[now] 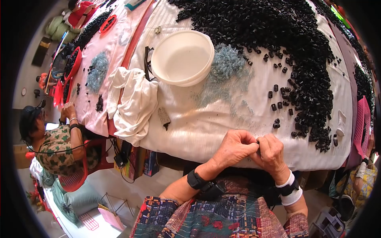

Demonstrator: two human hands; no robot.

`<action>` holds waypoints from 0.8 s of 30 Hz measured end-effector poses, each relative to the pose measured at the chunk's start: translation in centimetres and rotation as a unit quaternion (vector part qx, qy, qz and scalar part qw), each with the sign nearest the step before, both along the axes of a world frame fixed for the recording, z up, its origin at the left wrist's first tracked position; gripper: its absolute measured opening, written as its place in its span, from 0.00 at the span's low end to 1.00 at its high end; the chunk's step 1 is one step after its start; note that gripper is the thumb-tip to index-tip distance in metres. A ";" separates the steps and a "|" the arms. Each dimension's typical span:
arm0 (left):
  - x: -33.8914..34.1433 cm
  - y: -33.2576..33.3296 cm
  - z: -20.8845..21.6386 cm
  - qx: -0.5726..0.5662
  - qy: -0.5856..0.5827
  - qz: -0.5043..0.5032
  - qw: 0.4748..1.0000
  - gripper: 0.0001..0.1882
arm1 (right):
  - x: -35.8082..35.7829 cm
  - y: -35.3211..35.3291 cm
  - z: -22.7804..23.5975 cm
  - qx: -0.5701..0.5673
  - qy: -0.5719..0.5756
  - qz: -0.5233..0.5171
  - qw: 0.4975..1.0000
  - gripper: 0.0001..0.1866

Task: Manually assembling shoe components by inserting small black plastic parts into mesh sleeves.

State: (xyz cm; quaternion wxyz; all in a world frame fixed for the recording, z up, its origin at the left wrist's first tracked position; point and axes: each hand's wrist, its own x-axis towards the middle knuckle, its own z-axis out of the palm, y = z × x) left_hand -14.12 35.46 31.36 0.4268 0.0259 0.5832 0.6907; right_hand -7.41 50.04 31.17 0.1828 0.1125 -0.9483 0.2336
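From where I stand, both hands meet just above the worktop's near edge (pixel 198 152), right of its middle. The left hand (pixel 234 147) and right hand (pixel 272 150) are closed at the fingertips, seemingly pinching one small dark piece (pixel 258 141), mostly hidden. I'd call this close two-handed fingerwork; the next move calls for a steady pinch. Loose black cylindrical plastic parts (pixel 309 87) cover the far right, with pale-blue bits (pixel 228 61) beside the white basin (pixel 180 79).
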 end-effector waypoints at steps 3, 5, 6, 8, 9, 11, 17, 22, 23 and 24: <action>-0.1 -0.2 -0.2 -0.004 0.011 -0.016 1.000 0.04 | -0.1 0.0 -0.3 0.006 0.007 0.006 1.000 0.17; -0.1 -0.3 -0.4 -0.007 0.019 -0.027 0.999 0.04 | -0.1 -0.1 -0.4 0.007 0.010 0.008 1.000 0.16; -0.1 -0.2 -0.6 -0.005 0.024 -0.023 0.999 0.04 | -0.1 -0.1 -0.4 0.007 0.009 0.007 1.000 0.16; 0.0 -0.1 -0.6 -0.005 0.031 -0.018 0.999 0.04 | -0.2 -0.1 -0.3 0.006 0.010 0.007 1.000 0.16; 0.1 0.0 -0.4 -0.005 0.026 -0.014 1.000 0.04 | -0.2 0.0 -0.2 0.005 0.004 0.004 1.000 0.16; 0.0 0.0 -0.3 -0.007 0.024 -0.010 1.000 0.04 | -0.2 -0.1 0.1 0.002 -0.001 0.000 1.000 0.16; -0.1 0.0 0.1 0.000 -0.016 -0.007 1.000 0.04 | -0.2 -0.3 0.9 -0.039 0.036 -0.024 0.998 0.22; -0.2 0.5 0.7 0.022 -0.051 0.019 0.998 0.05 | 0.4 -0.3 0.5 -0.085 0.021 -0.018 0.996 0.25; 0.0 0.3 0.4 0.026 -0.056 0.012 0.998 0.05 | 0.5 -0.5 0.6 -0.080 0.017 -0.025 0.996 0.25; -0.1 0.1 0.2 0.023 -0.047 0.025 0.998 0.05 | 0.3 -0.7 0.9 -0.112 0.011 -0.015 0.994 0.24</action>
